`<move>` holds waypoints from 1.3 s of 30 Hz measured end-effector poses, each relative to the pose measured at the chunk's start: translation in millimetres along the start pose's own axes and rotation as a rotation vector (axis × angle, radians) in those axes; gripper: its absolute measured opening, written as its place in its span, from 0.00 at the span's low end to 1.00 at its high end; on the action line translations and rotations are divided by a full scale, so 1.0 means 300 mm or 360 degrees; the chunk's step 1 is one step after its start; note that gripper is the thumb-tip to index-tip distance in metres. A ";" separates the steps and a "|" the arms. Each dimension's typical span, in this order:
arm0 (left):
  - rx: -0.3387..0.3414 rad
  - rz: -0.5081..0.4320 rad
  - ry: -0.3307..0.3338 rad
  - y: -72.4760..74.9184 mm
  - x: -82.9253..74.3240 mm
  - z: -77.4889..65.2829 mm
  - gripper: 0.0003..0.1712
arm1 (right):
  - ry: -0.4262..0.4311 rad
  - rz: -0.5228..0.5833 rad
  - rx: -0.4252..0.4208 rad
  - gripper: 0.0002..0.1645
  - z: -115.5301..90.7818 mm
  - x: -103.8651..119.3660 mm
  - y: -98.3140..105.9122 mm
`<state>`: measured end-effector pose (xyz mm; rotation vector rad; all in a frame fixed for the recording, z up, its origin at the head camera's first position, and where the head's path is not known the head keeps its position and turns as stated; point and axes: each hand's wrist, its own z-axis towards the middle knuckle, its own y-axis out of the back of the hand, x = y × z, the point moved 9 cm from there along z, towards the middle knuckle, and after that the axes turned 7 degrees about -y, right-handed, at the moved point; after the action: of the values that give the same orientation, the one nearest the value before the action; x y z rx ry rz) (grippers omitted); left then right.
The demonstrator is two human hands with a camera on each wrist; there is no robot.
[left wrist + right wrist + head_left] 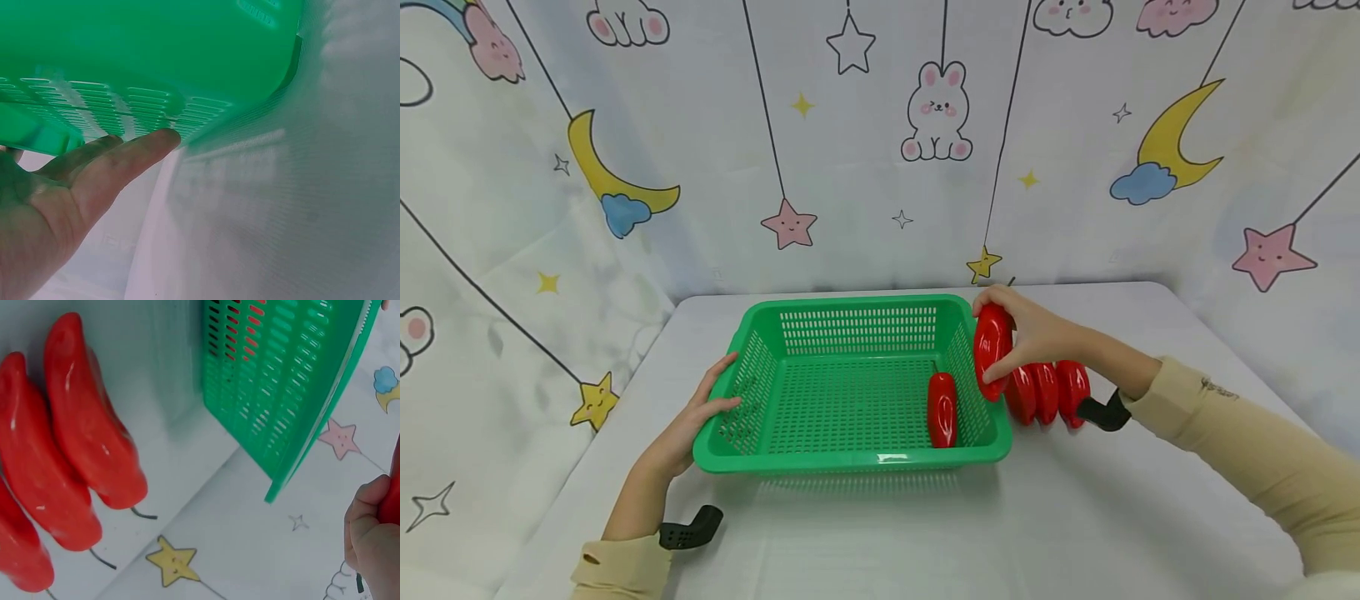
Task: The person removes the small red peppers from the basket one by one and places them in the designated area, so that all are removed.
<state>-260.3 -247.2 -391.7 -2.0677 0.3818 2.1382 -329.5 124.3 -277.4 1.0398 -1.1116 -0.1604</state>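
A green plastic basket (850, 461) with slotted walls stands on the white table. Inside it, near the right wall, lies one glossy red chili pepper (942, 410) with a dark stem. My right hand (1026, 333) grips another red pepper (992, 350), raised beside the basket's right rim. Only part of that held pepper (392, 503) shows in the right wrist view. My left hand (685, 425) rests at the basket's left side, fingers extended against the slotted wall; the left wrist view shows these fingers (134, 156) near the slots.
Three more red peppers (94, 419) lie side by side on the table, right of the basket. A white cloth backdrop (865, 167) with cartoon moons, stars and a rabbit hangs behind the table (865, 542). Each wrist carries a black camera mount (692, 527).
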 end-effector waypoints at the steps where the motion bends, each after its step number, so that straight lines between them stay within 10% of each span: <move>1: 0.0002 -0.0003 -0.0001 -0.001 0.000 0.000 0.39 | -0.0002 -0.0005 -0.0011 0.42 -0.006 -0.004 0.007; 39: 0.0018 0.0022 -0.0014 -0.001 -0.002 0.001 0.39 | -0.0269 -0.0101 -0.0324 0.35 -0.203 -0.194 0.196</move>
<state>-260.5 -246.8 -391.2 -2.0545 0.4078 2.1473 -330.9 227.0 -274.5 0.8916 -1.1882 -0.4103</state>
